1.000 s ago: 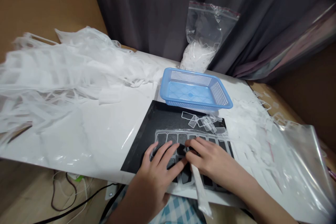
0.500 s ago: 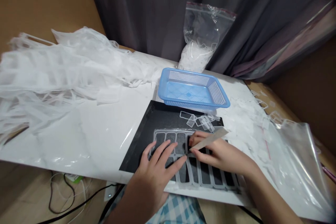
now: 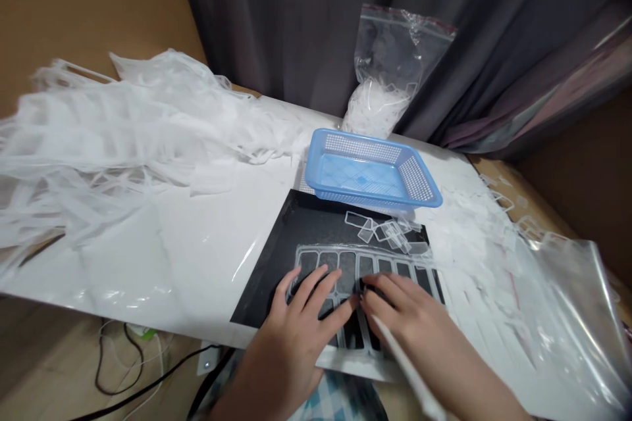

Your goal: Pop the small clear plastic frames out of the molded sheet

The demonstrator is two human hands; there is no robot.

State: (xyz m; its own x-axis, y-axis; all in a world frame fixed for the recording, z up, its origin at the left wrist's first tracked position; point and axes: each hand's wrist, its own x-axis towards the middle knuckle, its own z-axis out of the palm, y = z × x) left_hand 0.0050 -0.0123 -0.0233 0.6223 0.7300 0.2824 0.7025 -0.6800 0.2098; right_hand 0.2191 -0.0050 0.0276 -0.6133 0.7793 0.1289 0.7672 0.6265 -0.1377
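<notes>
My left hand [image 3: 301,322] lies with fingers spread on a translucent plastic sheet [image 3: 328,252] that has rows of rectangular frame outlines and openings. The sheet rests on a black mat [image 3: 266,286] near the table's front edge. My right hand [image 3: 402,309] is closed, its fingertips at the middle of the sheet close to my left thumb. A long pale flat tool [image 3: 407,368] sticks out from under its fingers toward me; its working end is hidden. Several small loose clear frames [image 3: 390,233] lie on the mat beyond the sheet.
Behind the mat stands a blue plastic basket [image 3: 370,174]. A zip bag [image 3: 380,99] with white pieces leans by the curtain [image 3: 276,26]. White plastic sheets [image 3: 123,125] are heaped at left. A clear plastic bag [image 3: 573,302] and more scraps lie at right.
My right hand has turned and come lower over the sheet. The pale tool has swung from pointing up-right to pointing down toward me. My left hand stays spread on the sheet.
</notes>
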